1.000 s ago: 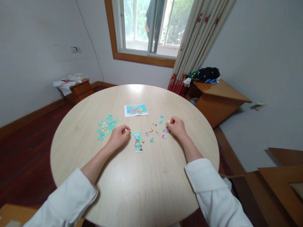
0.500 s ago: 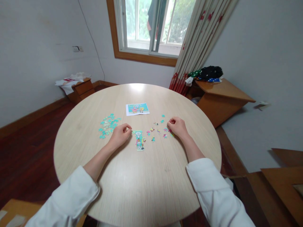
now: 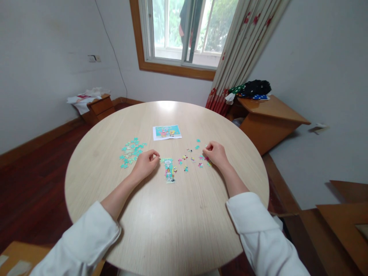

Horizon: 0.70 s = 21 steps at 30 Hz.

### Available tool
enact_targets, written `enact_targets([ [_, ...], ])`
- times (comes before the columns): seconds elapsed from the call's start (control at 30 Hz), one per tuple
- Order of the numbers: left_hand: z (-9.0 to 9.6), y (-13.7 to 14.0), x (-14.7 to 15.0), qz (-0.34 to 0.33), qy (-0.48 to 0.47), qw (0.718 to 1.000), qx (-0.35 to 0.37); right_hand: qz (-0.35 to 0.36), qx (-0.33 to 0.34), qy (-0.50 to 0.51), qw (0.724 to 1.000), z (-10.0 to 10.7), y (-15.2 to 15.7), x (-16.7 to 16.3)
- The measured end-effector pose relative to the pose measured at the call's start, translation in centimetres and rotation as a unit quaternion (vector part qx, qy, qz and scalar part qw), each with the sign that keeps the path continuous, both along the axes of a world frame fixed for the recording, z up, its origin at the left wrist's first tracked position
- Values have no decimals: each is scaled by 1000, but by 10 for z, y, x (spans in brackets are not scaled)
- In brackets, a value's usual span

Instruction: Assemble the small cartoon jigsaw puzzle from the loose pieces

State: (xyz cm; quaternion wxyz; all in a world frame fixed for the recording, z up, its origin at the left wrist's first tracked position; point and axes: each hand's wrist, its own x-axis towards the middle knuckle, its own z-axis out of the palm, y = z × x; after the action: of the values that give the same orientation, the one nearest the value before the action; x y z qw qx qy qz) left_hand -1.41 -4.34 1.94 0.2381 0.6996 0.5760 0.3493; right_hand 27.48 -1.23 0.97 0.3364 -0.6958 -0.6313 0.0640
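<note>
My left hand (image 3: 146,164) rests on the table with thumb and forefinger pinched at the upper left corner of a partly joined jigsaw puzzle (image 3: 169,170). Whether a piece sits in that pinch is hidden. The joined strip shows a pale cartoon figure on turquoise, with a bit of yellow at its right. Over on the right, my right hand (image 3: 216,154) has its fingertips pressed together on a small puzzle piece (image 3: 206,146), of which only a sliver shows. Colourful loose pieces (image 3: 200,165) lie beside and partly under this hand.
Turquoise loose pieces (image 3: 130,151) are heaped left of my left hand. A printed reference picture (image 3: 167,132) lies farther back on the round wooden table (image 3: 172,226). Beyond the table stand a wooden cabinet (image 3: 273,109) with clothes on it and a curtain (image 3: 238,50) by the window.
My right hand has shifted slightly right and its fingertips have turned, so a piece's edge now shows there. My left hand stays where it was.
</note>
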Motion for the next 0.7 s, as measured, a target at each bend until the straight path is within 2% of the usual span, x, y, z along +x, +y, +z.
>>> enact_targets([
  [0.53,1,0,0,4,7,1000,-4,12,-4,11,1000,-1,1,1],
  [0.7,1,0,1,3,3,1000,3,49,-14,-6,999,-6,1,-2],
])
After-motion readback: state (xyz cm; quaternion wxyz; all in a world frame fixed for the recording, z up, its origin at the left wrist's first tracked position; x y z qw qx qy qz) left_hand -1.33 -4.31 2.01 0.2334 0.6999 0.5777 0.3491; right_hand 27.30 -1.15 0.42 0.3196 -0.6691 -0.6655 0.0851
